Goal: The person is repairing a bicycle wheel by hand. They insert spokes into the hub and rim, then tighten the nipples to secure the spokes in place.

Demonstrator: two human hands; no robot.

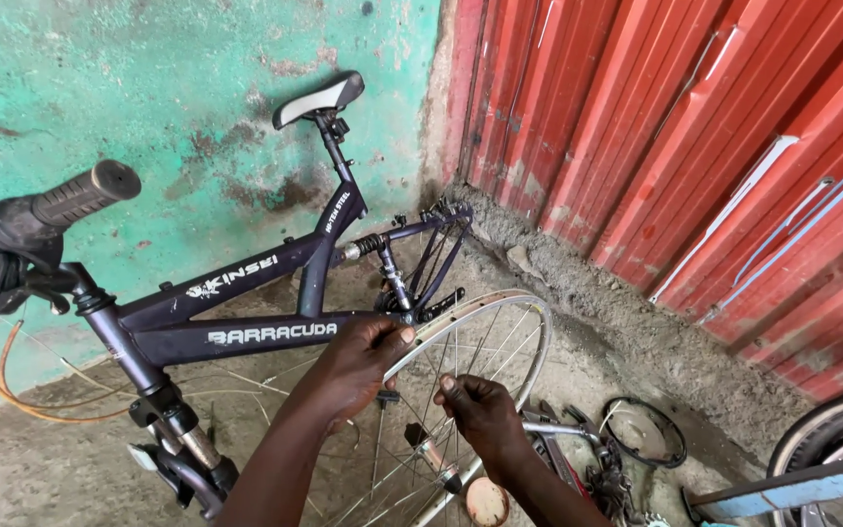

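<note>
My left hand (pixel 353 366) grips the near edge of a bare silver wheel rim (pixel 529 327), fingers curled over its top. The rim has thin spokes and no tyre, and it stands tilted in front of me. My right hand (pixel 485 415) is closed on a spoke (pixel 461 351) inside the rim, thumb pointing up. A wooden-handled tool (pixel 433 464) lies below the hands, behind the spokes. Just behind the rim stands a dark purple bicycle frame (pixel 246 332) with a grey and black saddle (pixel 319 98) and a black handlebar grip (pixel 85 193).
A teal plastered wall stands behind the bicycle and a red corrugated metal wall (pixel 695 137) runs along the right. Metal parts and a black ring (pixel 644 429) lie on the dirt floor at right. Another wheel (pixel 831 429) and a blue bar (pixel 792 483) show at the lower right.
</note>
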